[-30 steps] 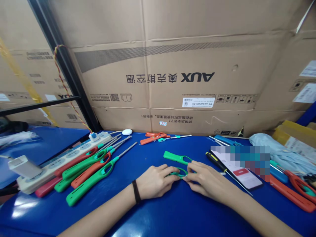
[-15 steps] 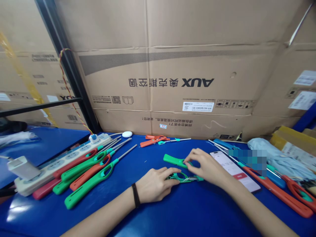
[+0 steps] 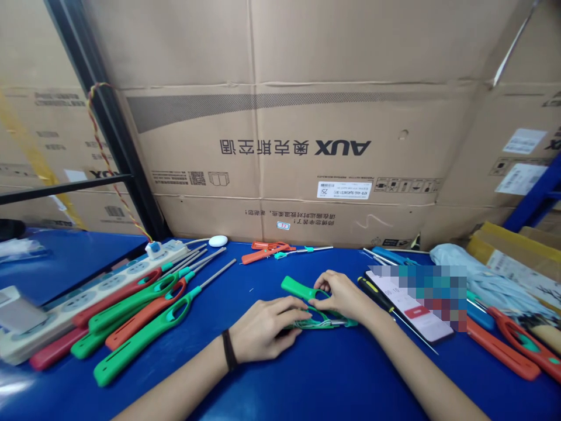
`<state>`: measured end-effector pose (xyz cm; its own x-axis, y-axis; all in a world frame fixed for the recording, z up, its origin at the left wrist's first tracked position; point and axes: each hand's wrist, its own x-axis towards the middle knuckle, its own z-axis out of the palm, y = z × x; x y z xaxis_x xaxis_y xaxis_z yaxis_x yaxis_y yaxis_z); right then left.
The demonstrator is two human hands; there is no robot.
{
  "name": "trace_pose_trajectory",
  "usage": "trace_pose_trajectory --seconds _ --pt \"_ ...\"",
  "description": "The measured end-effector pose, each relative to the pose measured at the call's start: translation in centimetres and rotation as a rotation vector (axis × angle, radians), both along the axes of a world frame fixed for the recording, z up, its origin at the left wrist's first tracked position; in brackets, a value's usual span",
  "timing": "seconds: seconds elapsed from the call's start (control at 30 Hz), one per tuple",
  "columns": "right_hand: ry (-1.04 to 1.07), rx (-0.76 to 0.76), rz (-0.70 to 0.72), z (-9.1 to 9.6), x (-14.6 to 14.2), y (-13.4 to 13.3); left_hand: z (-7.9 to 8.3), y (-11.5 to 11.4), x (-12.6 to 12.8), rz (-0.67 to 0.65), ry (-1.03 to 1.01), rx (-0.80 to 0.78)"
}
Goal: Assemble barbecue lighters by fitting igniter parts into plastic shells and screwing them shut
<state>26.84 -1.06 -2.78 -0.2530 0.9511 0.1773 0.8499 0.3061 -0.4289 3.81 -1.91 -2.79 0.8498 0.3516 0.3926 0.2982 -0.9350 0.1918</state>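
Observation:
My right hand pinches the near end of a green lighter casing half, thumb and forefinger closed around its trigger-loop end. Just in front of it, an opened green stick lighter with a metal rod and thin inner parts lies on the blue table. My left hand, with a dark band at the wrist, rests its curled fingers on the left end of that opened lighter. Its fingertips partly cover the handle, and the small inner parts are too fine to make out.
Several red, orange and green stick lighters lie left beside a white power strip. An opened orange lighter is at the back, before a large carton. Rightward are a screwdriver, a phone and more lighters.
The view has shifted slightly. My right forearm has moved a little left and nearer, uncovering the screwdriver beside the phone. Both hands keep their hold on the lighter parts.

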Motion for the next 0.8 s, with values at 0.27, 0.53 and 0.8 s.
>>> trace_pose_trajectory --seconds 0.27,0.53,0.8 --pt "-0.021 0.050 0.061 0.7 -0.6 -0.3 -0.3 0.3 0.2 -0.049 -0.004 0.069" --pt "-0.040 0.051 0.006 0.6 -1.0 -0.6 -0.5 0.1 0.6 -0.048 -0.046 0.049" --pt "-0.034 0.064 -0.011 0.3 -1.3 0.0 -0.5 0.3 0.1 0.013 -0.158 -0.012"
